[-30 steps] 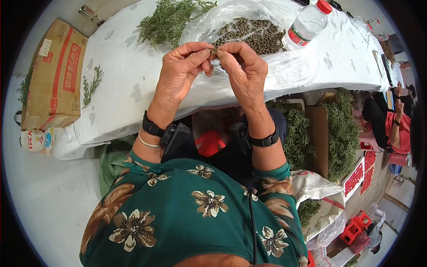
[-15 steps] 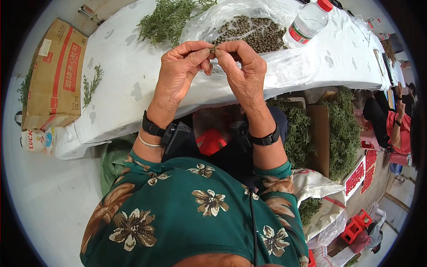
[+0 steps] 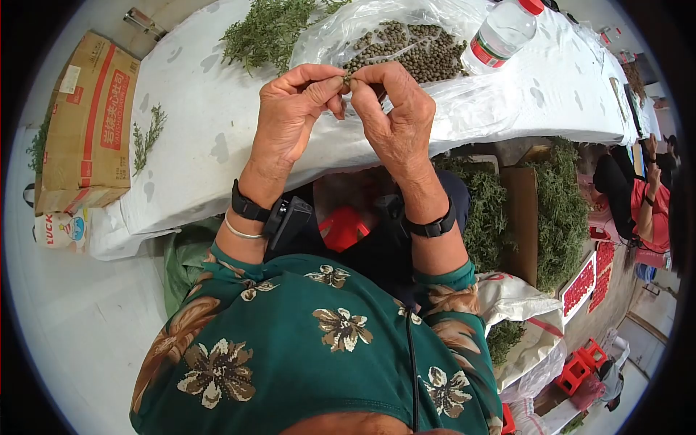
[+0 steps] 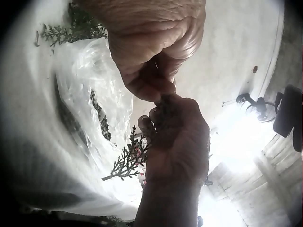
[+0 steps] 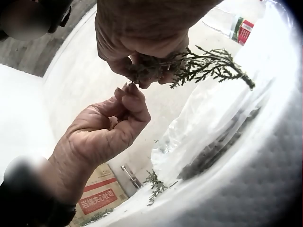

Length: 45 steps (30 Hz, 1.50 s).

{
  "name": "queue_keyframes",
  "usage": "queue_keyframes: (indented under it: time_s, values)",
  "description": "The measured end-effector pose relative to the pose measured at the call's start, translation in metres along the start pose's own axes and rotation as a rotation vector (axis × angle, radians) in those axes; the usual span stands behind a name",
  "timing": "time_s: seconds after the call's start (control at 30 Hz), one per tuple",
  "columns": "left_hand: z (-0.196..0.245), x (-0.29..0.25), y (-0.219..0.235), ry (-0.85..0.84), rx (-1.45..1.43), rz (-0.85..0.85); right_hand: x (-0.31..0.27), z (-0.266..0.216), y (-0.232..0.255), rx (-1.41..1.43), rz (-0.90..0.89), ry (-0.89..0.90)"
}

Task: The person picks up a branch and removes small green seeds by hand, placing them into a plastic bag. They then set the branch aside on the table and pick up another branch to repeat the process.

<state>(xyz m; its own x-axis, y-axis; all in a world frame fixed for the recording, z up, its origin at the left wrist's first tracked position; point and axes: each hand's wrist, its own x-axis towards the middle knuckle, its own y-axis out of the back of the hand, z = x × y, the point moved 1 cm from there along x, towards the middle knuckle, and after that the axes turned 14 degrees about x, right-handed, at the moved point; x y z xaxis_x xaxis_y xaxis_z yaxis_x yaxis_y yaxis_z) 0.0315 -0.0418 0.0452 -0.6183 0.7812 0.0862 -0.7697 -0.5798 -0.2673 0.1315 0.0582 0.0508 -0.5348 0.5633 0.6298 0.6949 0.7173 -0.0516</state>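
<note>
Both hands meet at the fingertips in front of the chest, over the near side of the table. My right hand (image 3: 399, 112) holds a green evergreen sprig (image 5: 208, 66), its leafy end sticking out beside the curled fingers in both wrist views. Thumb and forefinger of my left hand (image 3: 290, 112) pinch at the sprig's other end, where a small greenish bit shows between the fingertips. Most of that end is hidden by the fingers. Just beyond the hands lies a clear plastic bag (image 3: 319, 45) with many small brownish-green round balls (image 3: 428, 61) on it.
A water bottle (image 3: 500, 36) with a red cap stands right of the bag. Loose greenery (image 3: 264, 32) lies behind, and one sprig (image 3: 147, 138) lies near a cardboard box (image 3: 90, 119) at left. Boxed greenery (image 3: 558, 217) is at lower right, by a white sack (image 3: 522, 312).
Hardly anything differs. The hands stay together at the fingertips with only slight finger movement, and the head view has shifted a little.
</note>
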Motion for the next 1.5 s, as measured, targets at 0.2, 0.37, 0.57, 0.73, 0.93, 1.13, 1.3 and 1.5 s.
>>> queue_keyframes:
  time_s: [0.2, 0.37, 0.57, 0.73, 0.93, 1.13, 1.3, 1.5]
  values:
    - [0.0002, -0.0006, -0.0007, -0.013, 0.005, -0.002, -0.0012, -0.0011, -0.0006, 0.002, 0.001, 0.003]
    - [-0.0026, 0.0, -0.0008, 0.015, -0.081, 0.0, -0.0017, 0.001, -0.0028, -0.023, 0.016, 0.033]
    - [0.0024, -0.0017, -0.0023, 0.033, -0.092, -0.015, -0.0022, 0.0, -0.0037, 0.012, 0.054, 0.056]
    - [0.0019, -0.0019, -0.0026, 0.058, -0.118, -0.008, -0.0034, -0.0013, -0.005, 0.019, 0.067, 0.033]
    - [0.0031, -0.0018, -0.0007, 0.089, -0.17, -0.035, -0.0016, -0.0007, -0.0062, 0.024, 0.106, 0.089]
    - [0.0029, -0.0018, -0.0005, 0.108, -0.198, -0.062, -0.0024, -0.0014, -0.0052, -0.011, 0.088, 0.144]
    - [0.0017, -0.0016, -0.0004, 0.106, -0.202, -0.081, -0.0028, 0.001, -0.0058, -0.01, 0.082, 0.154]
    - [0.0006, -0.0018, -0.0002, 0.103, -0.206, -0.071, -0.0028, 0.0021, -0.0056, -0.009, 0.069, 0.15]
